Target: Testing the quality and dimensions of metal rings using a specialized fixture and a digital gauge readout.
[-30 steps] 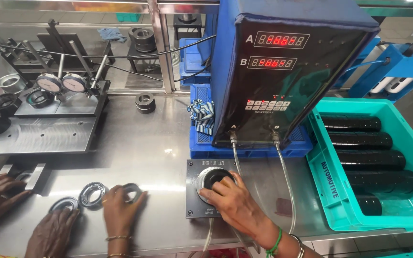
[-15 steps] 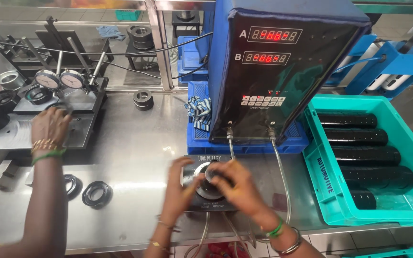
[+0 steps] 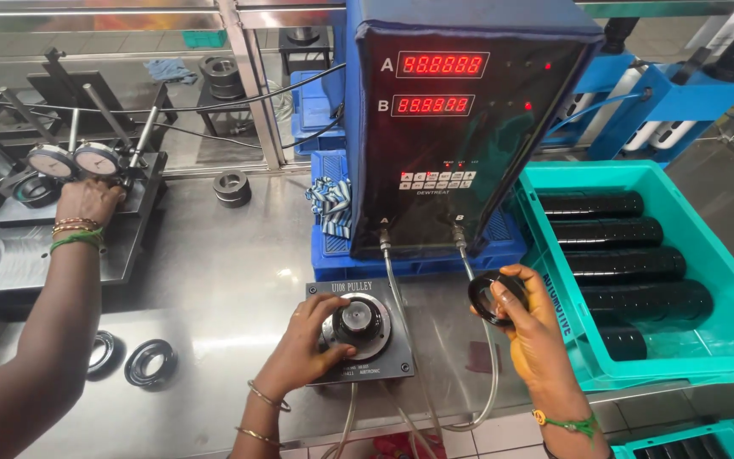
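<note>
One black ring (image 3: 496, 297) upright in right hand (image 3: 530, 327).

Left hand (image 3: 303, 348) rests with a loose, spread grip; right hand (image 3: 530, 316) is raised, fingers curled closed.

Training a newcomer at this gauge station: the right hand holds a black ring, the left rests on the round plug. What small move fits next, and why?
Probably carry the black ring in the right hand toward the teal crate, since the ring is off the gauge plug, where the left hand rests, and similar black parts lie stacked there.
</note>
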